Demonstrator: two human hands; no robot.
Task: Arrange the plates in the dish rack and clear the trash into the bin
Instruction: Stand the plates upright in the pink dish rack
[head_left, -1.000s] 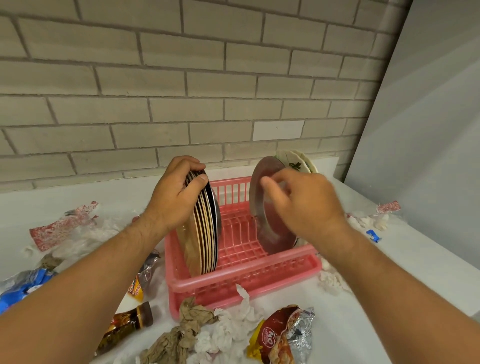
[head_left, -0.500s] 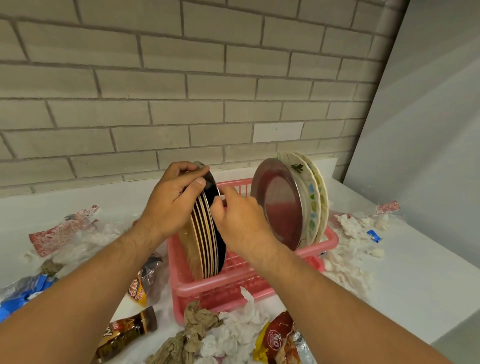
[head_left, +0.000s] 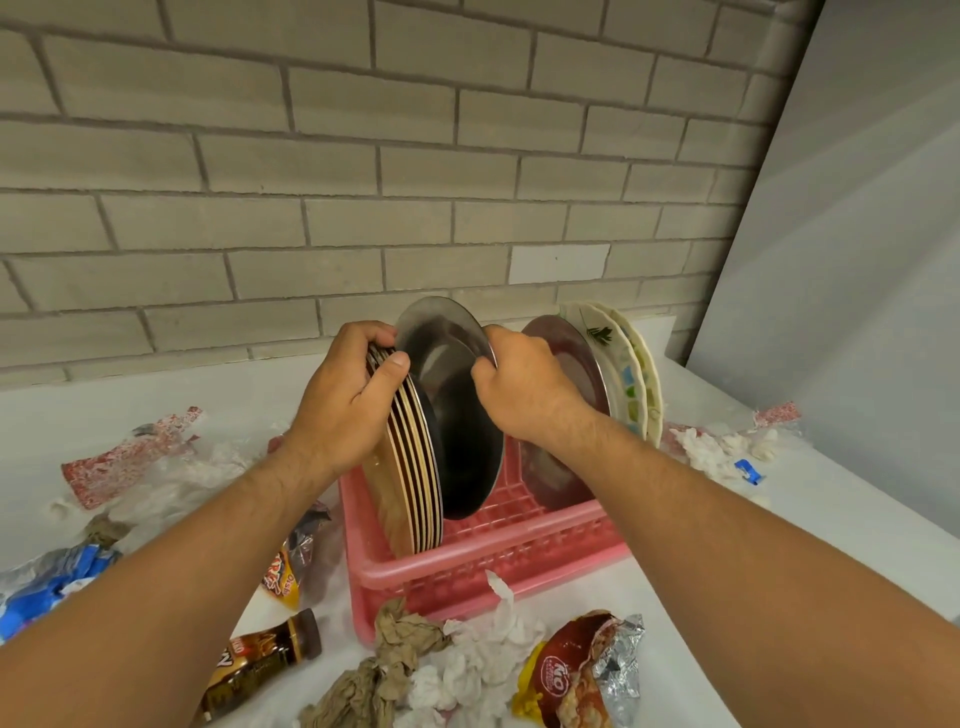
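Observation:
A pink dish rack (head_left: 488, 566) stands on the white counter. At its left end, my left hand (head_left: 353, 400) grips the top of an upright stack of several dark, striped-edge plates (head_left: 413, 462). My right hand (head_left: 524, 387) pinches the rim of a steel plate (head_left: 457, 405) and holds it tilted, just right of that stack, its lower edge inside the rack. Another steel plate (head_left: 574, 364) and white patterned plates (head_left: 631, 374) stand upright at the rack's right end.
Trash lies around the rack: crumpled tissues and brown paper (head_left: 452, 670), a foil snack packet (head_left: 576, 675), a brown bottle (head_left: 260, 660), an orange wrapper (head_left: 283, 579), plastic wrappers (head_left: 130, 457), a blue packet (head_left: 47, 587), and tissues (head_left: 711, 452) at right. A brick wall (head_left: 363, 182) is behind.
My right hand left the steel plate at the right end, reached the left stack and pulled one steel plate away from it, tilting it to the right. My left hand kept holding the stack.

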